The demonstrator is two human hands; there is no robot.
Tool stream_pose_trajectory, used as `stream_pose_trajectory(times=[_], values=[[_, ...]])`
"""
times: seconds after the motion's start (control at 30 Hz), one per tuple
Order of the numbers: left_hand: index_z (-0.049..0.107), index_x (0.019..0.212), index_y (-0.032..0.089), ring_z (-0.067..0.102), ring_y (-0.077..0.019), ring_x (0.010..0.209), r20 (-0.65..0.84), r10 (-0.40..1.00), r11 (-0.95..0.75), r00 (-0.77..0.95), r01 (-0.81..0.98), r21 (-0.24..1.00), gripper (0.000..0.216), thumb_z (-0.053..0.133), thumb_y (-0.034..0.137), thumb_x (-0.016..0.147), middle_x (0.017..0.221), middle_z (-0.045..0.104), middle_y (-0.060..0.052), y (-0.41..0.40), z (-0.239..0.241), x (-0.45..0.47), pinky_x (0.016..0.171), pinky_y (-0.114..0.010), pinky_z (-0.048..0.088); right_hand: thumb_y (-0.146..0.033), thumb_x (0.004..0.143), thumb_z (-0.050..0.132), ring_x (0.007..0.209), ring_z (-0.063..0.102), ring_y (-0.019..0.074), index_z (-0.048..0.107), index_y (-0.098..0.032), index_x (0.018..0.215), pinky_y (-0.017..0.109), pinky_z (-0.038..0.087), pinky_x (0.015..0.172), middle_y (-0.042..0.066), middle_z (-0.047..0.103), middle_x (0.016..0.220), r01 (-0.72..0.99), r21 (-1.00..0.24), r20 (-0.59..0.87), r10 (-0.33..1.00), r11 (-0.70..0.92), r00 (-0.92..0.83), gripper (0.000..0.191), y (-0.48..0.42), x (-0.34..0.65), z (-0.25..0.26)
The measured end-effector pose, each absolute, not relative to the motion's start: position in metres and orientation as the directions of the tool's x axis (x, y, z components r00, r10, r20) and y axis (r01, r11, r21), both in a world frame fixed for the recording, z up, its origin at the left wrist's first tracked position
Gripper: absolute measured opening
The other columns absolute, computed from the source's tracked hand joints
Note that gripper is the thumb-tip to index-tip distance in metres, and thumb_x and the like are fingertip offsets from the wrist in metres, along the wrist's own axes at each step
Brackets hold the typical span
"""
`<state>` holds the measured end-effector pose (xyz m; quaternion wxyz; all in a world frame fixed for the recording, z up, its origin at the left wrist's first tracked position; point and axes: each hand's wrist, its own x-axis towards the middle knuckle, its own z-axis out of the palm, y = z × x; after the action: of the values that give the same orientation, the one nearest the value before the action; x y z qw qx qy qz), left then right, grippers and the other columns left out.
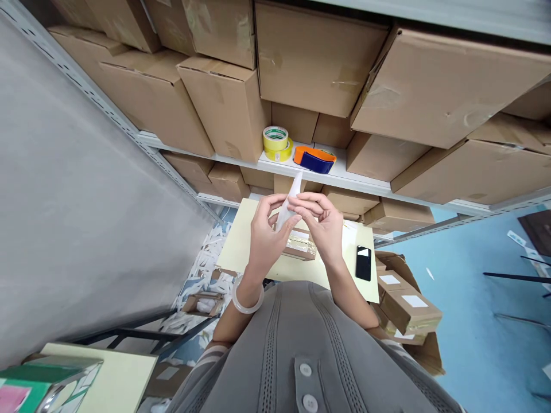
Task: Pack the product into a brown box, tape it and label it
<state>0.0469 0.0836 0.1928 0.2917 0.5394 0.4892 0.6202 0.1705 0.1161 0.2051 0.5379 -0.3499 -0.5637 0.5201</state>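
Note:
A thin white slip of paper [293, 198], possibly a label, stands nearly edge-on between my hands. My left hand [267, 229] grips it from the left, thumb and fingers pressed about its lower part. On the other side, my right hand [322, 225] has its fingertips closed at the slip's right edge. Beneath both hands a small cardboard box [301, 250] with tape and a white label on top rests on the pale yellow table [236, 236]; my hands partly hide it.
A black phone [363, 264] lies at the table's right. Tape rolls [276, 139] and an orange and blue band [315, 159] sit on the shelf [350, 179] ahead, among stacked cartons [322, 51]. An open carton of labelled boxes [404, 301] stands at right; paper strips litter the left floor.

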Motion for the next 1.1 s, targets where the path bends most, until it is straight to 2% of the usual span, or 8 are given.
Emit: stream_pose_trajectory(times=[0.1, 0.23, 0.43, 0.7, 0.87, 1.0, 1.1], values=[[0.059, 0.114, 0.023, 0.061, -0.02, 0.115, 0.409, 0.887, -0.371, -0.215, 0.194, 0.908, 0.031, 0.064, 0.038, 0.088, 0.12, 0.062, -0.009, 0.082, 0.195, 0.047, 0.091, -0.033, 0.056, -0.046, 0.081, 0.073, 0.097, 0.07, 0.0201, 0.064, -0.025, 0.105, 0.036, 0.056, 0.091, 0.005, 0.073, 0.104, -0.147, -0.955, 0.278, 0.95, 0.258, -0.144, 0.033, 0.117, 0.171, 0.205], [0.06, 0.118, 0.023, 0.057, -0.0219, 0.125, 0.448, 0.884, -0.406, -0.135, 0.258, 0.877, 0.028, 0.057, 0.035, 0.093, 0.133, 0.06, -0.01, 0.079, 0.197, 0.05, 0.101, -0.038, 0.051, -0.046, 0.077, 0.076, 0.09, 0.069, 0.0173, 0.062, -0.026, 0.105, 0.032, 0.056, 0.084, 0.003, 0.07, 0.102, -0.127, -0.954, 0.285, 0.952, 0.271, -0.108, 0.037, 0.119, 0.174, 0.203], [0.059, 0.122, 0.024, 0.056, -0.0213, 0.127, 0.459, 0.881, -0.409, -0.115, 0.302, 0.861, 0.028, 0.05, 0.032, 0.097, 0.136, 0.059, -0.009, 0.075, 0.198, 0.054, 0.106, -0.039, 0.048, -0.045, 0.077, 0.076, 0.09, 0.068, 0.0177, 0.062, -0.024, 0.103, 0.032, 0.056, 0.083, 0.003, 0.07, 0.101, -0.149, -0.959, 0.258, 0.96, 0.241, -0.111, 0.036, 0.118, 0.177, 0.2], [0.06, 0.122, 0.023, 0.064, -0.0195, 0.114, 0.425, 0.879, -0.374, -0.216, 0.24, 0.896, 0.03, 0.05, 0.036, 0.096, 0.124, 0.066, -0.008, 0.073, 0.199, 0.055, 0.097, -0.035, 0.054, -0.043, 0.078, 0.074, 0.087, 0.068, 0.0177, 0.066, -0.023, 0.097, 0.033, 0.055, 0.082, 0.002, 0.072, 0.094, -0.119, -0.959, 0.267, 0.96, 0.257, -0.083, 0.029, 0.119, 0.177, 0.198], [0.053, 0.126, 0.023, 0.067, -0.0184, 0.105, 0.352, 0.871, -0.328, -0.343, 0.127, 0.936, 0.037, 0.057, 0.036, 0.092, 0.115, 0.069, -0.008, 0.079, 0.191, 0.053, 0.087, -0.031, 0.057, -0.041, 0.082, 0.07, 0.08, 0.066, 0.0158, 0.064, -0.022, 0.086, 0.028, 0.053, 0.073, 0.0, 0.069, 0.083, -0.102, -0.962, 0.262, 0.963, 0.255, -0.063, 0.02, 0.113, 0.177, 0.198], [0.05, 0.125, 0.022, 0.066, -0.0199, 0.109, 0.3, 0.817, -0.317, -0.493, 0.051, 0.947, 0.042, 0.064, 0.036, 0.088, 0.12, 0.066, -0.01, 0.088, 0.178, 0.042, 0.089, -0.032, 0.056, -0.042, 0.083, 0.068, 0.068, 0.061, 0.0118, 0.058, -0.021, 0.081, 0.024, 0.049, 0.067, -0.004, 0.062, 0.07, -0.127, -0.953, 0.263, 0.958, 0.277, 0.114, 0.023, 0.113, 0.18, 0.195], [0.053, 0.122, 0.022, 0.065, -0.0219, 0.112, 0.251, 0.765, -0.329, -0.592, -0.025, 0.944, 0.045, 0.07, 0.038, 0.083, 0.123, 0.065, -0.011, 0.093, 0.169, 0.03, 0.093, -0.036, 0.056, -0.043, 0.085, 0.065, 0.071, 0.062, 0.0122, 0.057, -0.021, 0.087, 0.027, 0.051, 0.073, -0.004, 0.062, 0.072, -0.164, -0.938, 0.254, 0.928, 0.305, 0.272, 0.024, 0.118, 0.186, 0.191]])
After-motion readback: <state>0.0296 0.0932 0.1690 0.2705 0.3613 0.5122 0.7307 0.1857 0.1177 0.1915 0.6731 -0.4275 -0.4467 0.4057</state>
